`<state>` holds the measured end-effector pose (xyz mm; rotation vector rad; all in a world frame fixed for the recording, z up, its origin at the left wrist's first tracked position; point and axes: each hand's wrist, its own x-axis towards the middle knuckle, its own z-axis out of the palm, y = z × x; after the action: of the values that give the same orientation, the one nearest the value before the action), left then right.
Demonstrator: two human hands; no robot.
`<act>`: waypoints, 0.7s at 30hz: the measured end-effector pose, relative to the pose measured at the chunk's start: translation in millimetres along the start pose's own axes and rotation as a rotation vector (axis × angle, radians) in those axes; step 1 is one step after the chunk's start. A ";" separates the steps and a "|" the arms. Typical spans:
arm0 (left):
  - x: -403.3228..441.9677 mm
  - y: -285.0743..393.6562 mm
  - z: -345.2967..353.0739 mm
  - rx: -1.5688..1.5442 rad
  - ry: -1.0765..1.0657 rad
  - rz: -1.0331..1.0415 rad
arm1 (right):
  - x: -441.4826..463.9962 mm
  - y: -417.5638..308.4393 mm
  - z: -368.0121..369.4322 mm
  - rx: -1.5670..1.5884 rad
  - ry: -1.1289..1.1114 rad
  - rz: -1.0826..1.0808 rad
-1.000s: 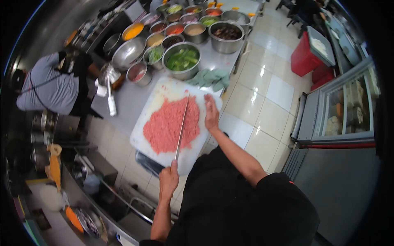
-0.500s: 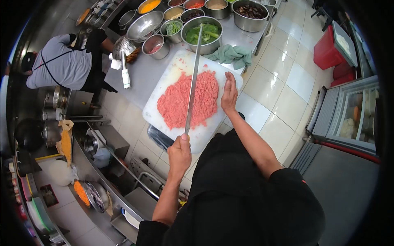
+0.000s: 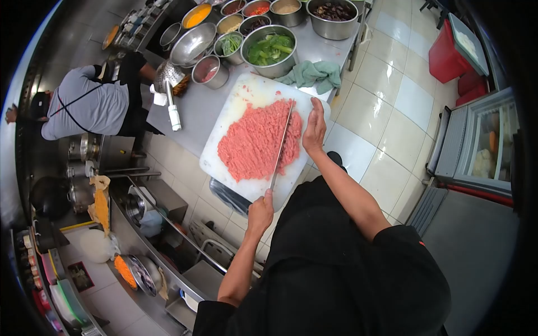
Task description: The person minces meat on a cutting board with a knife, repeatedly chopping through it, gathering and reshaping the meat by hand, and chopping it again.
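My left hand (image 3: 260,213) is closed round the handle of a long-bladed knife (image 3: 284,137). The blade lies across the right part of a flat mound of pink minced meat (image 3: 246,143), its tip near the far edge of the meat. Under it is a white cutting board (image 3: 213,151), which juts past the table's near edge. My right hand (image 3: 314,126) is held on edge at the board's right side, with fingers stretched out and nothing in them. A few small meat bits lie on the far end of the board.
Beyond the board stand a metal pot of green leaves (image 3: 271,51), a bowl with some pink meat (image 3: 210,71) and several ingredient bowls. A green cloth (image 3: 314,75) lies beside the pot. A ladle-like strainer (image 3: 171,95) rests left. A co-worker (image 3: 89,101) works at the far left.
The knife has come down from above the board onto the right part of the meat, and my left hand has shifted right. The right hand stays at the board's edge.
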<state>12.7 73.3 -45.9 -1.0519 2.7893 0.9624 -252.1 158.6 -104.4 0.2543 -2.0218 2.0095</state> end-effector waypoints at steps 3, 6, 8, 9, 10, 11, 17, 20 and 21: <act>3.9 38.5 -41.9 -0.097 -0.116 -0.137 | 5.9 0.5 -5.8 0.038 -0.053 0.065; -10.2 58.0 -64.2 -0.335 -0.014 -0.160 | -2.3 -7.9 -6.6 0.088 -0.122 0.158; -7.2 33.7 -40.1 -0.451 0.116 -0.036 | -2.8 -3.2 -2.4 0.026 -0.087 0.096; -0.4 9.8 -22.8 -0.269 0.077 -0.046 | -3.3 -1.2 2.3 0.000 -0.071 0.063; 7.5 -11.2 -8.6 -0.087 0.038 -0.056 | -3.7 1.3 4.6 -0.001 -0.099 0.085; 11.6 -20.2 -3.0 0.095 -0.007 -0.067 | -5.4 4.9 2.6 -0.009 -0.126 0.111; -3.7 55.2 -72.2 -0.250 0.030 -0.164 | -5.8 -5.5 -2.7 -0.027 -0.118 0.068; 9.4 -10.2 -13.0 -0.242 0.153 -0.045 | -2.4 2.6 2.8 -0.043 -0.130 0.054; 16.7 -8.7 -13.7 0.063 0.045 -0.050 | -3.9 1.6 3.1 -0.037 -0.127 0.062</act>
<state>7.7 50.7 -43.1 -1.1423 2.7939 0.8509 -249.2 155.3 -107.1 0.3224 -2.1667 2.0377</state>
